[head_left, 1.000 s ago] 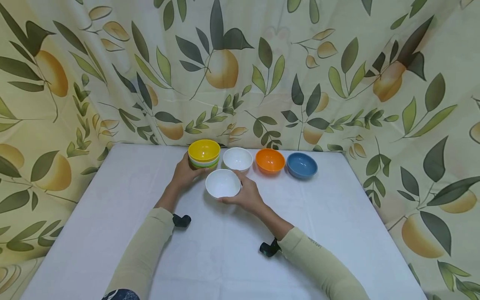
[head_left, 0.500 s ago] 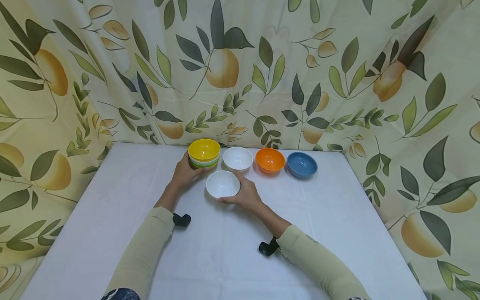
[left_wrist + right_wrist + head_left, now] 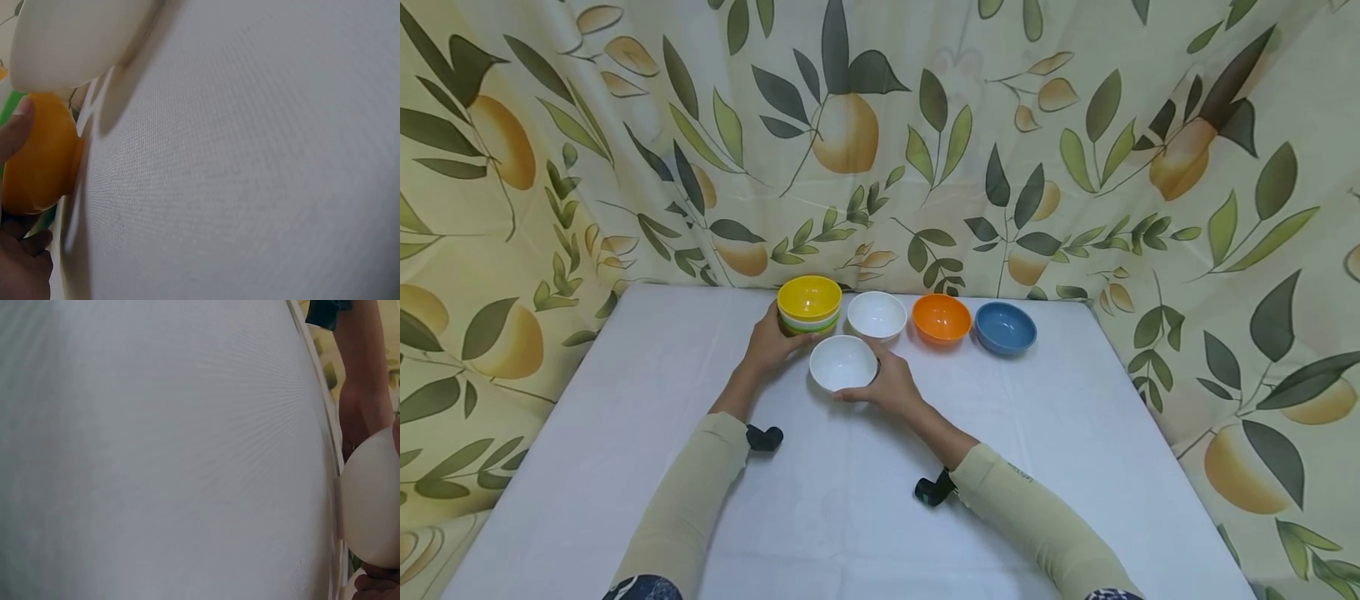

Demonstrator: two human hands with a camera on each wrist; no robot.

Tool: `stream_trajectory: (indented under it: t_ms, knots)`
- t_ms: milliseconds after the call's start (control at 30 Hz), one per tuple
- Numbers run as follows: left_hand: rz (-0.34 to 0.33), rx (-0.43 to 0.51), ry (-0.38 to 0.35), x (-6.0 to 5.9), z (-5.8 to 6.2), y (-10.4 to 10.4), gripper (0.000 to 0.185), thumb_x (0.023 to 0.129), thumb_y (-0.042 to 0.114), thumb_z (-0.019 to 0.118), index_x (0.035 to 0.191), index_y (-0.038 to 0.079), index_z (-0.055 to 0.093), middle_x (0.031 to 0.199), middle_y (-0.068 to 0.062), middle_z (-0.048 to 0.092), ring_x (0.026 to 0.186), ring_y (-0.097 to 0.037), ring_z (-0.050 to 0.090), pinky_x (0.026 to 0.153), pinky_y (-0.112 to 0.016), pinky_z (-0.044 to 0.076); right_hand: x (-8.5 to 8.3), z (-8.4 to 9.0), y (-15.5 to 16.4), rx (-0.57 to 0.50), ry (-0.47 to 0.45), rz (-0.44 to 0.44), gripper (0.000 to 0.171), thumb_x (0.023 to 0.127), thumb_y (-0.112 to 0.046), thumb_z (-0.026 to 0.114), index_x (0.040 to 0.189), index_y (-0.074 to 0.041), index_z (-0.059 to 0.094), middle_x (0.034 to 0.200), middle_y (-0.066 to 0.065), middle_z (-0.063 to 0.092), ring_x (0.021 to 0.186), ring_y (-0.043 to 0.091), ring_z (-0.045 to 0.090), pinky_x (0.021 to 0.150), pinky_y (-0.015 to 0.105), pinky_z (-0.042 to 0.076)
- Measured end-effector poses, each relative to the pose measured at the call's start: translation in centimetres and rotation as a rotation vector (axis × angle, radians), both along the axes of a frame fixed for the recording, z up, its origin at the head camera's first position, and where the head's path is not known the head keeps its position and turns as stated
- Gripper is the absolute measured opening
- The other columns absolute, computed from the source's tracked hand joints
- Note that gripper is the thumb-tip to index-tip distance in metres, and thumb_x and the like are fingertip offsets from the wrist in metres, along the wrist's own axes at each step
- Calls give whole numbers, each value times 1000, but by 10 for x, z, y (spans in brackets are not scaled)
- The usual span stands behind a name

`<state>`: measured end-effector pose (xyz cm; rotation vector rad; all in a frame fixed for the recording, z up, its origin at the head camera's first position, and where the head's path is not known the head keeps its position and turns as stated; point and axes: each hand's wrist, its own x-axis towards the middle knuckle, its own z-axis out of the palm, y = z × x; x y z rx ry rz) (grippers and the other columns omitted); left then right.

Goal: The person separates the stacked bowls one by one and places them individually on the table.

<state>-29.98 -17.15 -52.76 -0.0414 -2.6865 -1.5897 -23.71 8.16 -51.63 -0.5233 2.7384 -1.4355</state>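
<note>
At the back left of the table, my left hand [image 3: 771,343] grips a stack of nested bowls. A yellow bowl [image 3: 809,298] sits on top, with white and green rims showing beneath it. In the left wrist view the lowest bowl [image 3: 42,153] looks orange-yellow, the thumb on one side and fingers on the other. My right hand [image 3: 891,379] holds a white bowl [image 3: 842,364] by its right side, thumb at the front and fingers behind. That bowl is upright, just in front of the stack; whether its base touches the table I cannot tell.
Right of the stack, a row of single bowls stands along the back edge: another white bowl [image 3: 877,315], an orange bowl [image 3: 942,318] and a blue bowl [image 3: 1005,328]. A white cloth covers the table [image 3: 842,500]. Behind hangs a fruit-patterned curtain [image 3: 880,150].
The white bowl in my right hand has shifted slightly left and back, with the right forearm following. My left hand and the stack stay in place.
</note>
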Motion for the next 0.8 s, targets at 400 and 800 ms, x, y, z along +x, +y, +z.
stream_trajectory:
  t_ms: [400, 800]
  knots:
    - [-13, -4, 3, -1, -1, -1, 108, 85, 36, 90, 166, 8, 24, 167, -16, 35, 154, -36, 31, 127, -58, 19, 4, 5, 0, -4, -30, -7, 110, 65, -34, 103, 156, -5, 48, 144, 12, 62, 127, 31, 61, 108, 46, 52]
    - [-11, -10, -5, -1, 0, -2, 106, 86, 37, 89, 165, 9, 25, 166, -16, 36, 153, -36, 31, 127, -59, 19, 12, 15, 13, -7, -69, -2, 105, 69, -35, 101, 156, -11, 49, 154, 8, 56, 144, 29, 47, 120, 56, 37]
